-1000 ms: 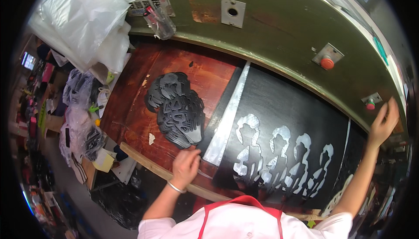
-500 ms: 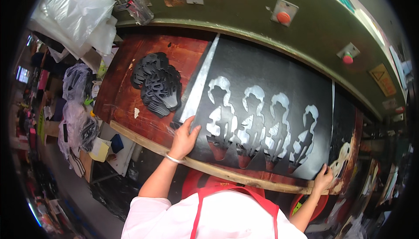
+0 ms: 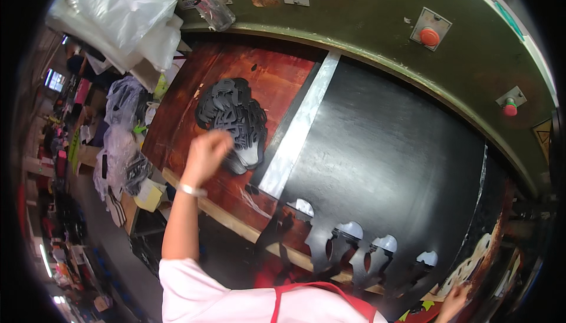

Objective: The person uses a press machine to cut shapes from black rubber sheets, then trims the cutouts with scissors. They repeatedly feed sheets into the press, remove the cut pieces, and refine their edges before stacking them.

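Observation:
A large black sheet [image 3: 389,146] lies on the work surface and hangs over its near wooden edge. Its near part is cut into curved openings and strips, with pale rounded openings [image 3: 351,230] in a row. My left hand [image 3: 209,155], smeared by motion, is raised beside a pile of black cut pieces [image 3: 233,116] on the reddish board [image 3: 271,66]. Its fingers look bent, but whether they hold anything is unclear. Low at the right, my right hand [image 3: 454,300] is at the sheet's near corner, partly cut off by the picture; its grip is hidden.
A green machine beam [image 3: 365,13] with red buttons [image 3: 429,36] spans the far side. A pale metallic strip [image 3: 300,125] crosses the surface. Plastic bags [image 3: 121,10] hang at the far left, above a bagged bundle [image 3: 124,152]. A cream cut-out piece [image 3: 471,261] lies at the right edge.
The black sheet has slid toward me over the near edge. My left hand has left it and moved left to the pile. My right hand has come nearer my body.

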{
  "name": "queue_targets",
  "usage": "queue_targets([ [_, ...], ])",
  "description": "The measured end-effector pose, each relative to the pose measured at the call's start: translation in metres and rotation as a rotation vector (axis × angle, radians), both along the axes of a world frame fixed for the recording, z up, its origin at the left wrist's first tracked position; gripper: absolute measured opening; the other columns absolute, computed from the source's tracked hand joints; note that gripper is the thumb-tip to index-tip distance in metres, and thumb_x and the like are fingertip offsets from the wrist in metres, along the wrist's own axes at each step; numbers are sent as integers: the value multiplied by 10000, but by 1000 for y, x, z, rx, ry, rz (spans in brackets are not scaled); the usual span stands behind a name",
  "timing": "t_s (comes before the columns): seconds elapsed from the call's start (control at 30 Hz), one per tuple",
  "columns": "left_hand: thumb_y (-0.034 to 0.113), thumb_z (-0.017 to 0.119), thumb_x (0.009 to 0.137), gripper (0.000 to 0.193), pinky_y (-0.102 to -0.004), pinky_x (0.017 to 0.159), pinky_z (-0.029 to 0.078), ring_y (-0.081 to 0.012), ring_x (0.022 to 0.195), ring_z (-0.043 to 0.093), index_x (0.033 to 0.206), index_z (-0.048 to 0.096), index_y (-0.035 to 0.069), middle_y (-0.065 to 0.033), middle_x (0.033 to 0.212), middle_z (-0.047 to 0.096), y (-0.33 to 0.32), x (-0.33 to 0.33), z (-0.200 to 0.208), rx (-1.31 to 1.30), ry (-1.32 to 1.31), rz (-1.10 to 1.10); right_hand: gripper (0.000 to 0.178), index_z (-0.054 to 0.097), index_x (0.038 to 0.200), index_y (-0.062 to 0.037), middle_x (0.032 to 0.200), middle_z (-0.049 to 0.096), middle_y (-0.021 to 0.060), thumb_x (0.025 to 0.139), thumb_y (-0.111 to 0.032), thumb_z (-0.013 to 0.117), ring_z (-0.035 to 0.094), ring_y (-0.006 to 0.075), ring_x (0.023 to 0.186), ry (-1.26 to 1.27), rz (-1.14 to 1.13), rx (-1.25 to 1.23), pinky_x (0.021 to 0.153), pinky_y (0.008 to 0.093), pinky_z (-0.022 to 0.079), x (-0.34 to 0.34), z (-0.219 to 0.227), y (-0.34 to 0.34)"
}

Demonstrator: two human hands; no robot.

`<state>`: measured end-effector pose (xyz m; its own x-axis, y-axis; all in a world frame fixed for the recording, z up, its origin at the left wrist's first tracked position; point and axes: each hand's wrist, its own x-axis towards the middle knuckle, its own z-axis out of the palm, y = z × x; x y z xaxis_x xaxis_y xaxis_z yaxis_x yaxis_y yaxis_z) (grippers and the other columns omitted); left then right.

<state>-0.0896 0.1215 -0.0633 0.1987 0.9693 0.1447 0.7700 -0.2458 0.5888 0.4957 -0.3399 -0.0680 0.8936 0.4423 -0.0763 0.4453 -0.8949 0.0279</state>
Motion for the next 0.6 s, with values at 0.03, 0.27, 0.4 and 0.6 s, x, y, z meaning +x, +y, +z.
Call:
queue_targets([
  [0.03,170,673,825,236,-369,780,517,-303,863,659,1007,670,19,-151,947,682,41,-1,-7,105,19,81,152,617,861,17,735,584,19,902,-129,625,503,118,659,-81,171,342,603,276,424,-3,-1,25],
  [0.27,209,662,834,383,-411,938,448,-364,1096,557,1152,612,1,-197,1156,595,199,-15,-71,168,383,-21,247,589,1093,35,991,604,152,852,-14,613,597,252,878,178,453,604,746,316,487,-140,-20,172],
  [0.4,176,674,806,382,-428,956,436,-382,1084,549,1141,613,3,-189,1169,568,191,-30,-81,173,209,-91,251,592,1030,41,1005,601,178,785,14,642,569,349,943,83,652,544,850,403,455,-178,-21,223],
  [0.6,47,708,733,428,-487,992,388,-387,1123,512,1137,567,34,-189,1211,517,176,-28,-83,375,-46,-137,150,616,904,35,947,617,156,757,36,643,583,333,914,171,843,685,825,394,468,-226,5,325],
])
